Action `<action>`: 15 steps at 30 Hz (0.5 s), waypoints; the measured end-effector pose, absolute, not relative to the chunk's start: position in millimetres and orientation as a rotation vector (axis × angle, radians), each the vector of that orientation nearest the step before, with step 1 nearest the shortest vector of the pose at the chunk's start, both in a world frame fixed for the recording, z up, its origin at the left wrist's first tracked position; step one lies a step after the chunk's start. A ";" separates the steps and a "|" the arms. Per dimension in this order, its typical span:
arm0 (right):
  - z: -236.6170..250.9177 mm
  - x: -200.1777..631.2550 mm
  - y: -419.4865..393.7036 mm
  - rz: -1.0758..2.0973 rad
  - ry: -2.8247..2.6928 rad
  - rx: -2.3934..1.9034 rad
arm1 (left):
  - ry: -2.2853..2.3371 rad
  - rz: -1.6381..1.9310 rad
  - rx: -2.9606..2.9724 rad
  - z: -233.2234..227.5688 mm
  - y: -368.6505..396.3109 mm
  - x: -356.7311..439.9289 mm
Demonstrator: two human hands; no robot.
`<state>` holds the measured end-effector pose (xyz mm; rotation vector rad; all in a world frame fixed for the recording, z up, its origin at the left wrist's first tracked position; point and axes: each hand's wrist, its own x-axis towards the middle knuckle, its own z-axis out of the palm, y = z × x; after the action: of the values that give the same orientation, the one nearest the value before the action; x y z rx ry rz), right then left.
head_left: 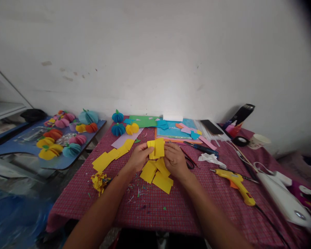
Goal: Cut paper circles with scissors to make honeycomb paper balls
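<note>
Tablecloth below, two hands hold several yellow cards.

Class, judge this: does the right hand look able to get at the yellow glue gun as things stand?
Probably yes: the yellow glue gun lies on the right hand's own side, with nothing covering its handle. That hand, though, holds a yellow paper piece, which would likely need releasing first.

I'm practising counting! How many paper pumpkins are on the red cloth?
3, far left on the red cloth: a rear blue pumpkin, a front blue pumpkin, and a yellow pumpkin to its right.
</note>
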<state>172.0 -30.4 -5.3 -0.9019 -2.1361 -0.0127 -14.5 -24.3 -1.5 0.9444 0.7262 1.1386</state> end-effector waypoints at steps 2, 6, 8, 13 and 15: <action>-5.1 171.7 -31.0 -0.013 -2.174 -0.900 | 0.723 1.132 0.928 -1.8 -24.8 -14.5; -7.7 168.6 -30.8 -0.004 -2.209 -0.884 | 0.711 1.115 0.939 -2.1 -26.4 -12.9; -8.2 167.9 -30.7 0.005 -2.222 -0.868 | 0.720 1.132 0.948 -3.2 -26.0 -11.9; 9.8 179.4 -37.3 0.094 -1.988 -1.052 | 0.816 1.293 0.932 -8.6 -17.6 -15.3; 21.8 185.8 -44.1 0.272 -2.025 -1.186 | 0.852 1.394 0.929 -10.5 -13.4 -18.4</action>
<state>185.8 -44.1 21.8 -1.1856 -2.0249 0.2719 -18.4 -13.4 -10.5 0.9287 0.8525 1.3941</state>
